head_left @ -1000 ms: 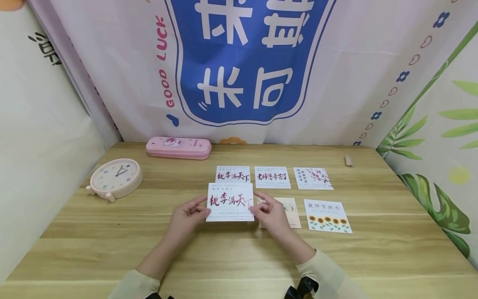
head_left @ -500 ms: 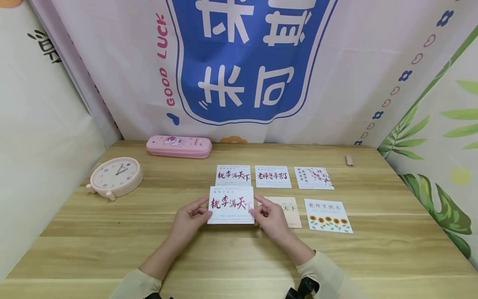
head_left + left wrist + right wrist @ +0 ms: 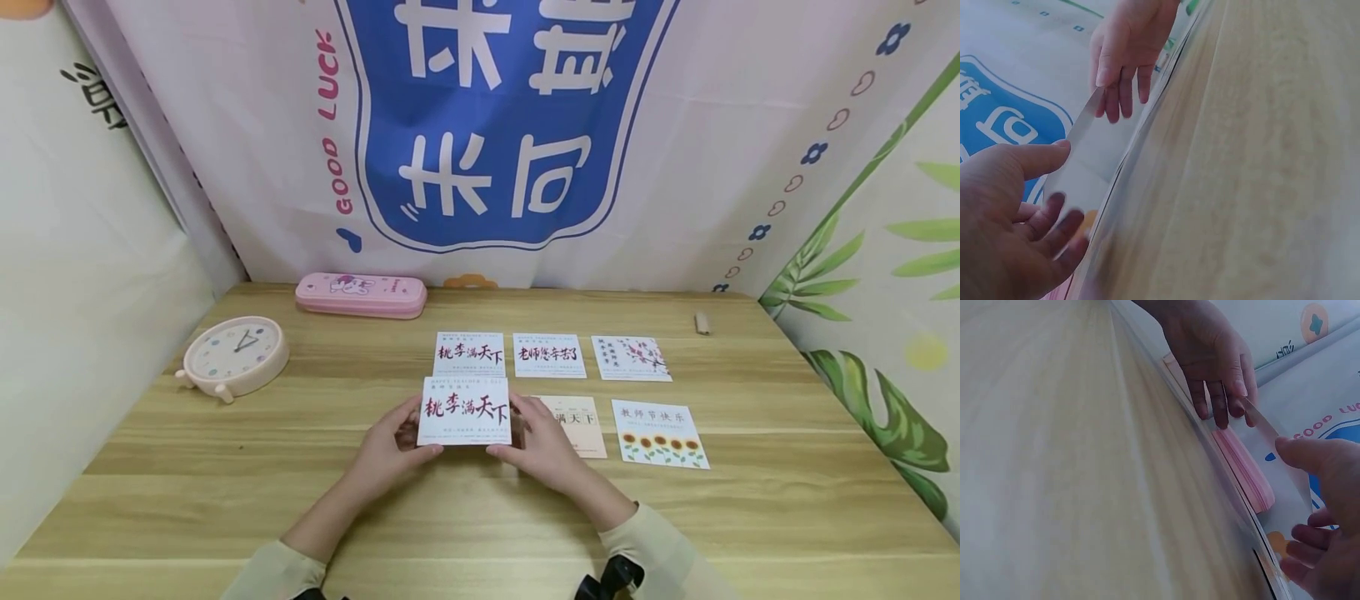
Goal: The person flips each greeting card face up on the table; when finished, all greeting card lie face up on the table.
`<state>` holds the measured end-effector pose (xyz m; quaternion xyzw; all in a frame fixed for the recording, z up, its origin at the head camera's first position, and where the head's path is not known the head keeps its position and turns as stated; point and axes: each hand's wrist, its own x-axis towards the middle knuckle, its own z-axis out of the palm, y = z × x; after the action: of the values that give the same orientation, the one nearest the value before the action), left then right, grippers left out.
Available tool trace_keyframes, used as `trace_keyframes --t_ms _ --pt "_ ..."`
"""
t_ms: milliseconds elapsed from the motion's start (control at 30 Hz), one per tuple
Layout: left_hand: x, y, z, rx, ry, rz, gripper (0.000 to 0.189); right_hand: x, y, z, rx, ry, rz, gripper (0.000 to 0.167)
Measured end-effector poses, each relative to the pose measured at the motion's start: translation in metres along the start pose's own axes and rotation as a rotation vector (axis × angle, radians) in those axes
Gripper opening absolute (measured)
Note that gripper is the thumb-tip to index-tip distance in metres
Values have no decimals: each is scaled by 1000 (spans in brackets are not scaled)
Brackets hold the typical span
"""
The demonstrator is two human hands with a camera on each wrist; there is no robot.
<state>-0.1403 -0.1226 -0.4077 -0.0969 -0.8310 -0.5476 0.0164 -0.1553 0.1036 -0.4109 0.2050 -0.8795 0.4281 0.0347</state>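
Observation:
A white card (image 3: 463,411) with red brush-style characters is held up between both hands, above the table. My left hand (image 3: 390,450) grips its left side, the thumb at the lower front edge and the fingers behind. My right hand (image 3: 543,446) holds the opposite side in the same way. Seen nearly edge-on in the left wrist view, the card (image 3: 1079,165) spans between the two thumbs. Just beyond it lies a matching card (image 3: 468,350) with red characters, its lower edge overlapped in the head view. A beige card (image 3: 581,427) is partly hidden behind my right hand.
On the wooden table (image 3: 480,525) lie a red-lettered card (image 3: 550,356), a blossom card (image 3: 632,358) and a sunflower card (image 3: 660,435). A pink pencil case (image 3: 362,296) sits at the back, a pink clock (image 3: 235,357) at left, a small eraser-like block (image 3: 701,323) at back right.
Both thumbs have slid inward from the card's sides to its lower front edge, with the fingers now further behind it. The card has come slightly lower and looks a little more tilted back.

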Motion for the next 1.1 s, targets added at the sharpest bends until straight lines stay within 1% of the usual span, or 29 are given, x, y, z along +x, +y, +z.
trace_keyframes --t_ms 133,267,400,467,567,667,867,1100 --pt "-1 -3 -2 113 9 58 73 0 1 0 -89 9 3 77" --pt "0 -8 -3 200 6 104 72 -1 0 -1 -154 1 12 77" --pt "1 -13 -1 324 7 123 72 -1 2 -1 -226 -19 15 76" --pt "2 -15 1 369 3 125 71 -1 4 -1 -254 -28 8 75" --pt "2 -17 3 411 -3 116 71 -1 6 -1 -279 -34 -11 74" --pt "3 -17 4 442 -9 108 71 -2 8 0 -281 -36 -9 74" --pt "4 -18 7 503 -7 97 70 -3 10 0 -281 -43 16 74" --pt "3 -18 7 544 1 96 70 -2 14 3 -298 -82 41 74"
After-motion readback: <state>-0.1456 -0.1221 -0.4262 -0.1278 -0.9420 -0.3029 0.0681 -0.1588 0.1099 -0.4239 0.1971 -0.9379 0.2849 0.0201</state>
